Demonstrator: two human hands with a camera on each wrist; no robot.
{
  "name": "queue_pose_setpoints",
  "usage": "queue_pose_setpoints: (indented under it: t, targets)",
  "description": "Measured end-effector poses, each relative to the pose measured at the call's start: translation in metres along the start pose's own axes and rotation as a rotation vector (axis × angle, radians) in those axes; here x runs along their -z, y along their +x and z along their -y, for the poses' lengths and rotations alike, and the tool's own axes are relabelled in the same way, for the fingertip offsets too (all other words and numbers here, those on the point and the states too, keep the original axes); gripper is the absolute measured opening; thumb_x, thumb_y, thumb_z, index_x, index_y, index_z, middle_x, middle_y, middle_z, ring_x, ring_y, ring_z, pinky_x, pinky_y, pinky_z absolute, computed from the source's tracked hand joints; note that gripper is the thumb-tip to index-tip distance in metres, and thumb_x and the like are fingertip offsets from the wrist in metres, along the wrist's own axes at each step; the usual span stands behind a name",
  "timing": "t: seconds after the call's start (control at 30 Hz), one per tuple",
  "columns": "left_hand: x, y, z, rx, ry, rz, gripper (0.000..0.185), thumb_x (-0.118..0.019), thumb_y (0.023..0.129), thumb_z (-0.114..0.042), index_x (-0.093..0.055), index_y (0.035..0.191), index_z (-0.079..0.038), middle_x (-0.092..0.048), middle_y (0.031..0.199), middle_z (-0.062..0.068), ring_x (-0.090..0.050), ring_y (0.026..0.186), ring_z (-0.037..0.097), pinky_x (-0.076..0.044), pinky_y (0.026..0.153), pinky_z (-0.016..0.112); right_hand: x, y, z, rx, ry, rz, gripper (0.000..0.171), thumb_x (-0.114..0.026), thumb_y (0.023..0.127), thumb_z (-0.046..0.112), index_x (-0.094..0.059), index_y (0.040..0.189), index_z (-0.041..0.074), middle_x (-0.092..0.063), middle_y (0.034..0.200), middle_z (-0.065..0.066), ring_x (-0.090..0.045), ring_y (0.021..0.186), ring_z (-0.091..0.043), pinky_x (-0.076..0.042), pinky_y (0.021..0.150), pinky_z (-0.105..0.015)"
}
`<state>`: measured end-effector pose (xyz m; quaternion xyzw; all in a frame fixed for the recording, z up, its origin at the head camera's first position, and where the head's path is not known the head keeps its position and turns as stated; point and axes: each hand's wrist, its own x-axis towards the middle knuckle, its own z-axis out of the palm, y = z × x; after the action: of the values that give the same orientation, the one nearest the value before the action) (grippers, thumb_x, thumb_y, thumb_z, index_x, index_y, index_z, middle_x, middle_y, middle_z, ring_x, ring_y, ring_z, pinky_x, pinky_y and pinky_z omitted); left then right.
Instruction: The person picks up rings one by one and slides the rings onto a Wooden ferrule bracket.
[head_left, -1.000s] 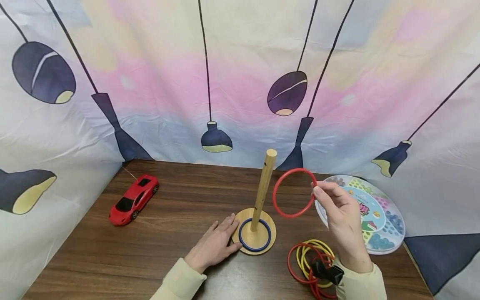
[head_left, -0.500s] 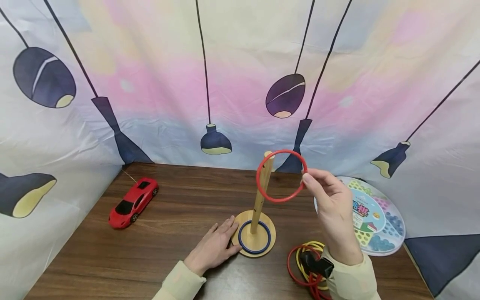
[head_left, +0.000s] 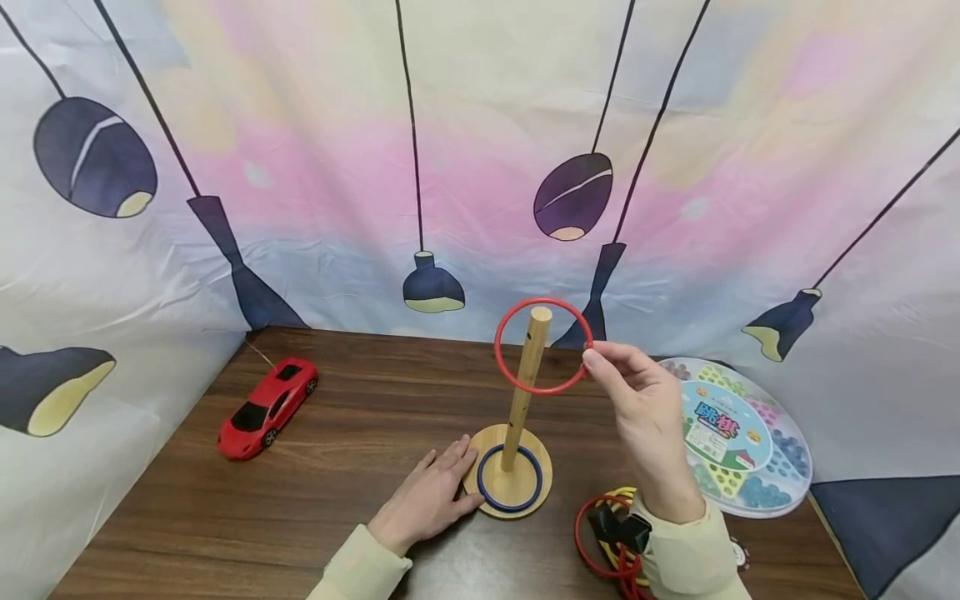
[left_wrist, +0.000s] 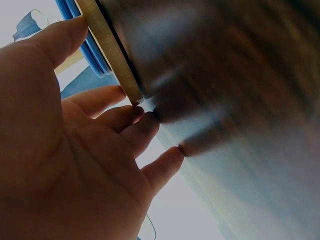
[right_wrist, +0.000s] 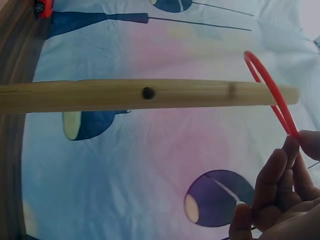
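One peg stand, one toy car, two hands, one game board.

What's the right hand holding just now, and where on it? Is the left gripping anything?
The right hand pinches the red ring at its right edge. The left hand grips nothing; it rests flat against the wooden base.

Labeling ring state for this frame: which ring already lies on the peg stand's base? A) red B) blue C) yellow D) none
B: the blue ring lies flat on the wooden base around the peg; the right hand pinches the red ring up at the peg top.
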<state>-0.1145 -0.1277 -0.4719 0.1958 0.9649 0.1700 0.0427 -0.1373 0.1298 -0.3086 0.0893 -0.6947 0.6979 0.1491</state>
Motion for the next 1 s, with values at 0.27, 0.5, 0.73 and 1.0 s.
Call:
queue_pose_setpoints:
  t: [0.27, 0.5, 0.73, 1.0]
  targets:
    - [0.000, -0.002, 0.000, -0.010, -0.006, -0.005, 0.071, -0.058, 0.095, -0.047, -0.041, 0.147, -0.002, -0.032, 0.155, 0.016, -0.033, 0.141, 0.028, -0.029, 0.111, 0.054, 0.001, 0.004, -0.032, -0.050, -0.246, 0.131, 0.023, -0.070, 0.091, 0.025, -0.073, 0.104, 0.006, -0.069, 0.088, -0.010, -0.059, 0.076, -0.018, -0.047, 0.063, -0.025]
    - [0.000, -0.001, 0.001, -0.010, -0.002, -0.003, 0.071, -0.058, 0.095, -0.047, -0.041, 0.147, -0.003, -0.031, 0.155, 0.016, -0.033, 0.141, 0.028, -0.029, 0.111, 0.054, -0.004, -0.006, -0.066, -0.136, -0.544, 0.269, 0.014, -0.067, 0.093, 0.020, -0.073, 0.100, 0.010, -0.065, 0.080, -0.002, -0.053, 0.066, -0.016, -0.042, 0.055, -0.026]
    - [-0.001, -0.001, 0.001, -0.009, 0.008, -0.011, 0.069, -0.058, 0.095, -0.047, -0.043, 0.146, -0.003, -0.032, 0.155, 0.015, -0.033, 0.141, 0.027, -0.029, 0.111, 0.053, -0.013, -0.022, -0.099, -0.102, -0.846, 0.343, 0.009, -0.065, 0.091, 0.020, -0.073, 0.090, 0.017, -0.057, 0.066, 0.013, -0.048, 0.057, -0.009, -0.035, 0.075, -0.039]
    - [-0.001, -0.001, 0.000, -0.014, -0.001, -0.018, 0.069, -0.060, 0.094, -0.045, -0.043, 0.146, -0.002, -0.034, 0.154, 0.017, -0.035, 0.140, 0.028, -0.029, 0.111, 0.053, -0.018, -0.031, -0.118, -0.052, -0.964, 0.417, 0.008, -0.065, 0.091, 0.018, -0.072, 0.086, 0.017, -0.054, 0.061, 0.014, -0.046, 0.057, -0.008, -0.039, 0.073, -0.048]
